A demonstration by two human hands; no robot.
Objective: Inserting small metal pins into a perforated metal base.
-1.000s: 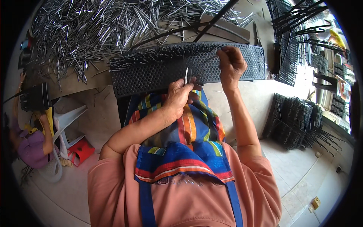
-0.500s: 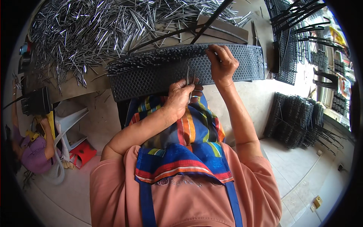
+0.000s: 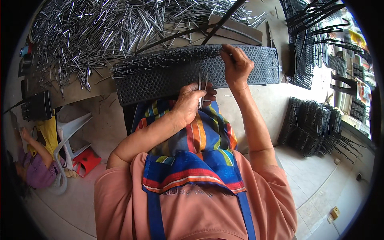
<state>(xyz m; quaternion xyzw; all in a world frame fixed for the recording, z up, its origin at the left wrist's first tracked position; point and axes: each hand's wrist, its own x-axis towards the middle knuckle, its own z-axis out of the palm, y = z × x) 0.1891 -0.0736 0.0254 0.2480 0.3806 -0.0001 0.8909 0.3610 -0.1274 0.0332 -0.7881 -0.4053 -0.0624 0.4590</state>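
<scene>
A long dark perforated panel (image 3: 160, 82) lies across my lap and against the bench edge, its left and middle rows filled with upright metal pins (image 3: 160, 62). My left hand (image 3: 192, 102) is closed around a small bundle of metal pins (image 3: 201, 86) just in front of the panel. My right hand (image 3: 236, 66) presses its fingertips on the panel's top edge near the last filled row; whether it pinches a pin is hidden. A striped apron (image 3: 188, 148) covers my lap.
A large heap of loose metal pins (image 3: 100, 32) covers the bench behind the panel. Stacked dark panels with pins (image 3: 316, 128) stand on the floor at right, more racks (image 3: 308, 44) at upper right. A white plastic chair (image 3: 68, 132) and another person (image 3: 32, 164) are at left.
My right hand has slid leftward along the panel's top edge toward the filled rows. My left hand stayed in place with the pin bundle.
</scene>
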